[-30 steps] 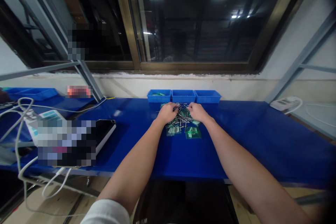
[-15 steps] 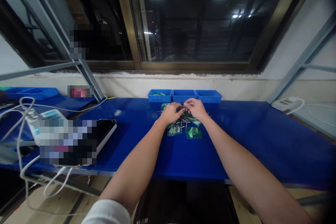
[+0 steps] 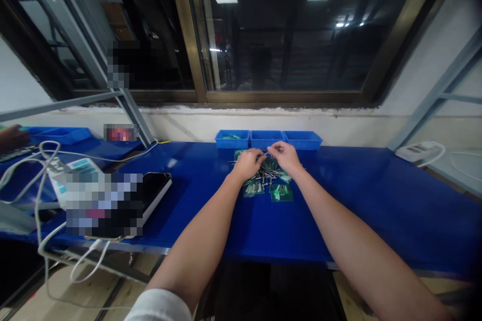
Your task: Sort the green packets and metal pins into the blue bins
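Note:
My left hand (image 3: 250, 163) and my right hand (image 3: 285, 155) are close together over a pile of thin silver metal pins (image 3: 265, 174), perhaps screws or nails. Both have fingertips drawn into a pinch. A thin metal pin shows at the fingertips of my right hand. What my left fingers hold is too small to make out. Several small green clear bags lie around and under the pile. A green bag of pale and metal pieces (image 3: 281, 192) lies in front on the right, and a similar bag (image 3: 253, 188) on the left.
Three joined blue bins (image 3: 267, 139) stand behind the pile; the left one holds green bags. On the blue table (image 3: 350, 200) at left lies a dark phone-like device (image 3: 150, 190), beside white cables (image 3: 39, 195). Another person's hand (image 3: 14, 138) shows at far left.
The view has shifted slightly, so everything sits a little further right. My fingertips have moved a little apart. Another person's hand has come into view at far left.

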Action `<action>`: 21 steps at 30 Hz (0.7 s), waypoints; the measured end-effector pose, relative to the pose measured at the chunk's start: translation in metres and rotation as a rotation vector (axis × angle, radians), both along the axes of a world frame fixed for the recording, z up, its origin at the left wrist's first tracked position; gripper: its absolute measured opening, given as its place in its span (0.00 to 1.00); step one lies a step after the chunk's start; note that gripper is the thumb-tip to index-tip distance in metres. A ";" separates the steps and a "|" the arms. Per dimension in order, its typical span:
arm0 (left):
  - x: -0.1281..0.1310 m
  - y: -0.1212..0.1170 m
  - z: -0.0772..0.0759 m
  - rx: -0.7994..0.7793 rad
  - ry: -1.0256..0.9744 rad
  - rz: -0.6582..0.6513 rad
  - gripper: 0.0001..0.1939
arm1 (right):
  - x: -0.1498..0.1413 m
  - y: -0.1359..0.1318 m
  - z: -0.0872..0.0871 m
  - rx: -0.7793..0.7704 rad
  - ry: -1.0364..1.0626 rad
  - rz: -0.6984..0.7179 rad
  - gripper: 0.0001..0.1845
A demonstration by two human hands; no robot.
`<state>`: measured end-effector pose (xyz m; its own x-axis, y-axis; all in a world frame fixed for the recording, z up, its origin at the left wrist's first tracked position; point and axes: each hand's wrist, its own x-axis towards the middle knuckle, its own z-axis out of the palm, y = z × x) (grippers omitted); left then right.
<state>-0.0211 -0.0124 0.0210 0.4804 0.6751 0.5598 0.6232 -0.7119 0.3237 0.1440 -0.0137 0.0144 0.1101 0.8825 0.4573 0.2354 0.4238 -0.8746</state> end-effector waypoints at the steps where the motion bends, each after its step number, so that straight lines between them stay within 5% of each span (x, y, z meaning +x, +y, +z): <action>1: 0.000 0.000 0.000 0.003 0.002 0.013 0.10 | 0.000 -0.001 0.000 0.008 -0.009 -0.005 0.14; 7: -0.002 0.000 0.000 -0.009 0.046 0.079 0.10 | 0.003 -0.006 0.003 0.051 -0.167 -0.023 0.10; 21: -0.004 0.005 -0.002 -0.028 0.015 0.083 0.07 | 0.012 -0.008 0.003 -0.002 -0.173 0.012 0.12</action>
